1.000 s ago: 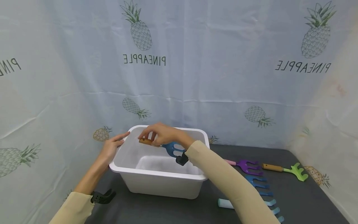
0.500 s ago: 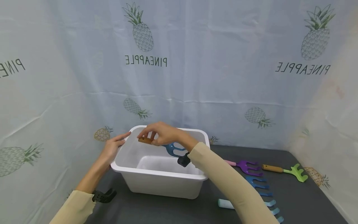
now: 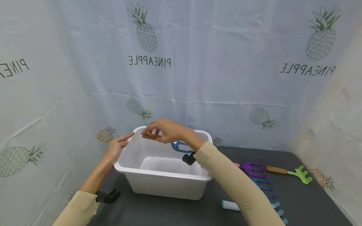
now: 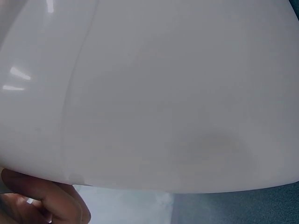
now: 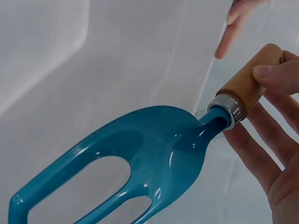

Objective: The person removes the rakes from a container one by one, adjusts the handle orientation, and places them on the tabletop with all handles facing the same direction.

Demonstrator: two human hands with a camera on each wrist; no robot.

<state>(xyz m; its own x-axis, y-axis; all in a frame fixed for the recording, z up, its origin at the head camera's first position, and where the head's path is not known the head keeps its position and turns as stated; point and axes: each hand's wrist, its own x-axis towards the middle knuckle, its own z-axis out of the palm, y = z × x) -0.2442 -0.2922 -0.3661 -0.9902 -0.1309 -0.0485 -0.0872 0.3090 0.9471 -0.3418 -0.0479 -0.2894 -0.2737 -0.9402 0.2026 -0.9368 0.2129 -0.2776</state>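
Observation:
My right hand [image 3: 171, 129] pinches the wooden handle of a blue hand rake [image 5: 175, 144] above the white plastic tub [image 3: 167, 187]. In the right wrist view the thumb presses on the handle, and the glossy tines point down to the left. The forearm partly covers the rake in the head view. At the tub's left end, my left hand [image 3: 114, 150] grips the rim, its index finger laid along the edge. The left wrist view is mostly filled by the tub wall [image 4: 163, 93], with curled fingers [image 4: 56, 200] at the lower left corner.
Right of the tub, several garden rakes lie on the dark table [image 3: 135, 210]: a purple one [image 3: 250, 169], a green one with a wooden handle [image 3: 301, 174], a blue one [image 3: 263, 185] and a light blue one [image 3: 230, 205]. Pineapple-print curtains [image 3: 198, 69] surround the table.
My right hand has risen slightly with the blue hand rake and shifted a little right. The left hand keeps its grip on the rim. The whole view has drifted slightly.

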